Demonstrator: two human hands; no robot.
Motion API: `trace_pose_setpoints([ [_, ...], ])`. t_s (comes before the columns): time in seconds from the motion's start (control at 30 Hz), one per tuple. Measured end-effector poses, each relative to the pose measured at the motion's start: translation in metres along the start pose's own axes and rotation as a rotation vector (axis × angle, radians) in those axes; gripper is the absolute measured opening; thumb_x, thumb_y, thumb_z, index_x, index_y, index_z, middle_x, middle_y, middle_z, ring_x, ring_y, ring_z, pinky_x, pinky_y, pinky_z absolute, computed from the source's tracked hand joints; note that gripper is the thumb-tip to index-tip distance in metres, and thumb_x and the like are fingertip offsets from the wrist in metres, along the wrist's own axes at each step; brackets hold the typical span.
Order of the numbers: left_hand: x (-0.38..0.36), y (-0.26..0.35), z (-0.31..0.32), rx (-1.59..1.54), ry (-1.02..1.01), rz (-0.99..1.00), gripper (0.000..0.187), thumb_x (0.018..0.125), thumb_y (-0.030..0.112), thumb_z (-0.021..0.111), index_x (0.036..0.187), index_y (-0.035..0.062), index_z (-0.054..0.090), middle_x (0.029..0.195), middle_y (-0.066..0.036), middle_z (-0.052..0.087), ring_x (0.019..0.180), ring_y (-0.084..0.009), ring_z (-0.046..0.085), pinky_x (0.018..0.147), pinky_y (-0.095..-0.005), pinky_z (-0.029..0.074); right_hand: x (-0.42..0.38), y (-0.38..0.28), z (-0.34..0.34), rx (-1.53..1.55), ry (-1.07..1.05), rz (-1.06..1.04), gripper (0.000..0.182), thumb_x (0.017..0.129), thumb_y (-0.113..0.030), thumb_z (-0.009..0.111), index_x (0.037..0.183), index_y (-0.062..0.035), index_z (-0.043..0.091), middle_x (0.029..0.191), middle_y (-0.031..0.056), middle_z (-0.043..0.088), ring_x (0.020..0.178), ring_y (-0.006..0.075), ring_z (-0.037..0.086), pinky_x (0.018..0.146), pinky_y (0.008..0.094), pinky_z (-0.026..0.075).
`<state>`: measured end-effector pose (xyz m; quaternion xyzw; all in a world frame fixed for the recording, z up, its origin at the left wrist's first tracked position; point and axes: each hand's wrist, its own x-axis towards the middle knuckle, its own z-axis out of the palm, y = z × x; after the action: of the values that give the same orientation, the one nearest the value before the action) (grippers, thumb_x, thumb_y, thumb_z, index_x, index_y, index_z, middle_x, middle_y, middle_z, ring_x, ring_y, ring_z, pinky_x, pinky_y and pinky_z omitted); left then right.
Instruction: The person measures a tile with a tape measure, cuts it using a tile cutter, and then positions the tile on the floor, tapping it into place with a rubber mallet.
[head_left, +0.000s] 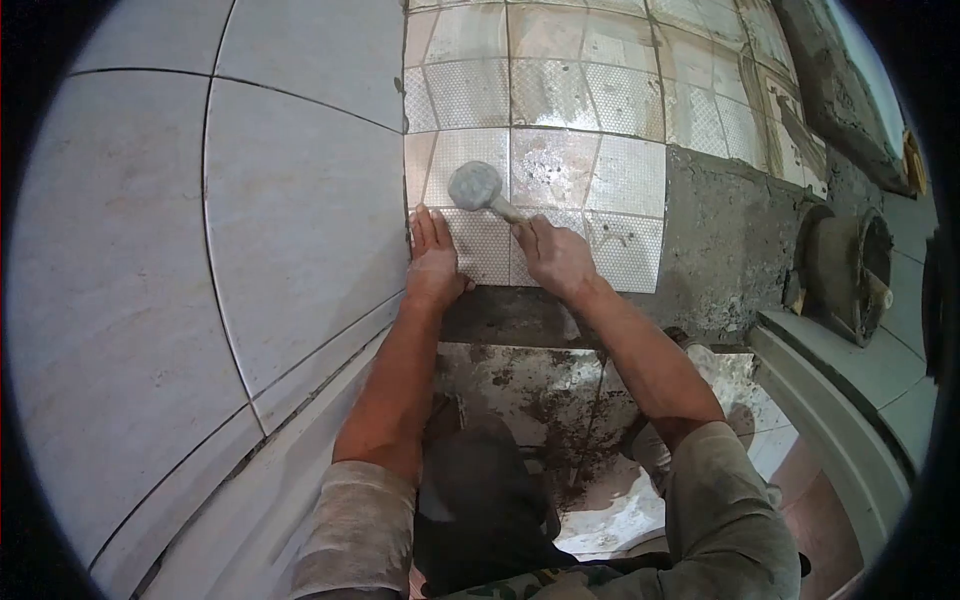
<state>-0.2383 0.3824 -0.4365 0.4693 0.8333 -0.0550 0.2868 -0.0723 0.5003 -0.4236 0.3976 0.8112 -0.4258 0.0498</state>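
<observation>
Illumination is even, diffuse and moderately bright, with a faint cool cast. The brightest zone is the pale glossy large-format wall tiles (290, 200) at upper left, which carry a soft sheen but no hard glare. Shadows are weak; the darkest area lies at lower centre, beneath the forearms. Strong fisheye distortion bends the grout lines into curves, and a black circular vignette cuts all four corners. The centre is reasonably sharp; detail softens toward the right edge, where the grey round bucket (848, 270) appears smeared.
</observation>
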Motion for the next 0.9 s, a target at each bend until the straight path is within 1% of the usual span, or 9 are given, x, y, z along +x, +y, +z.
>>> trace_pose_setpoints([
  [0.17,0.001,0.001,0.000,0.014,-0.033,-0.017,0.124,0.055,0.021,0.086,0.140,-0.0096,0.002,0.148,-0.030,-0.002,0.138,-0.0443,0.002,0.114,-0.0415,0.016,-0.007,-0.002,-0.003,0.129,0.062,0.010,0.040,0.097,-0.039,0.036,0.091,-0.0024,0.052,0.064,0.0225,0.059,0.065,0.0430,0.060,0.061,0.0513,0.047],
  [0.37,-0.002,0.004,-0.005,0.069,-0.081,-0.011,0.123,0.058,0.026,0.086,0.139,-0.0137,0.003,0.148,-0.032,-0.003,0.139,-0.0444,0.000,0.115,-0.0421,0.013,-0.003,-0.004,-0.014,0.012,0.066,-0.023,0.047,0.097,-0.043,0.033,0.089,-0.0015,0.052,0.066,0.0221,0.060,0.066,0.0416,0.061,0.062,0.0495,0.048],
  [0.43,0.001,0.008,-0.003,0.071,-0.092,-0.033,0.123,0.058,0.027,0.085,0.138,-0.0145,0.002,0.148,-0.032,-0.003,0.139,-0.0445,0.000,0.114,-0.0421,0.013,-0.011,0.006,-0.016,0.048,0.030,0.084,0.051,0.097,-0.046,0.032,0.090,-0.0001,0.052,0.066,0.0209,0.060,0.063,0.0412,0.060,0.061,0.0492,0.048],
  [0.47,0.001,0.009,0.000,0.068,-0.065,-0.035,0.122,0.059,0.028,0.085,0.140,-0.0107,0.003,0.148,-0.032,-0.004,0.139,-0.0442,-0.001,0.114,-0.0421,0.012,-0.018,0.008,-0.021,0.044,0.014,0.083,0.051,0.097,-0.046,0.032,0.090,-0.0001,0.052,0.066,0.0209,0.060,0.063,0.0412,0.060,0.061,0.0492,0.048],
  [0.53,0.000,0.015,-0.002,0.062,-0.032,-0.046,0.122,0.059,0.029,0.085,0.142,-0.0069,0.004,0.148,-0.032,-0.004,0.139,-0.0439,-0.001,0.114,-0.0420,0.012,-0.026,0.013,-0.038,0.091,-0.055,0.124,0.056,0.099,-0.046,0.022,0.091,0.0007,0.053,0.060,0.0158,0.054,0.057,0.0348,0.060,0.056,0.0440,0.051],
  [0.6,0.001,0.030,-0.011,-0.064,-0.034,0.005,0.119,0.060,0.030,0.084,0.146,0.0039,0.006,0.148,-0.031,-0.003,0.139,-0.0435,-0.001,0.114,-0.0437,0.011,-0.030,0.031,-0.039,0.039,0.012,0.019,0.057,0.099,-0.047,0.022,0.087,-0.0003,0.053,0.059,0.0161,0.054,0.054,0.0315,0.057,0.055,0.0429,0.051],
  [0.63,0.007,0.026,0.003,0.011,0.018,0.117,0.117,0.060,0.029,0.084,0.147,0.0116,0.009,0.149,-0.029,-0.002,0.140,-0.0426,0.000,0.114,-0.0459,0.010,-0.033,0.038,-0.037,0.027,0.072,0.003,0.056,0.098,-0.046,0.025,0.086,-0.0003,0.053,0.060,0.0167,0.054,0.053,0.0318,0.056,0.056,0.0432,0.052],
  [0.8,0.010,0.038,0.004,-0.026,0.017,0.096,0.119,0.058,0.027,0.085,0.147,0.0090,0.009,0.150,-0.026,-0.002,0.140,-0.0395,0.001,0.113,-0.0473,0.013,-0.041,0.032,-0.041,0.089,0.146,-0.127,0.046,0.096,-0.044,0.034,0.086,-0.0029,0.053,0.070,0.0215,0.059,0.060,0.0406,0.058,0.058,0.0476,0.047],
  [0.9,0.013,0.027,0.011,-0.121,0.058,0.122,0.124,0.054,0.026,0.087,0.146,0.0071,0.007,0.151,-0.024,-0.002,0.141,-0.0389,0.001,0.113,-0.0473,0.015,-0.038,0.035,-0.030,0.083,0.042,-0.001,0.040,0.098,-0.039,0.035,0.088,-0.0044,0.053,0.073,0.0204,0.058,0.063,0.0409,0.057,0.060,0.0476,0.046],
])
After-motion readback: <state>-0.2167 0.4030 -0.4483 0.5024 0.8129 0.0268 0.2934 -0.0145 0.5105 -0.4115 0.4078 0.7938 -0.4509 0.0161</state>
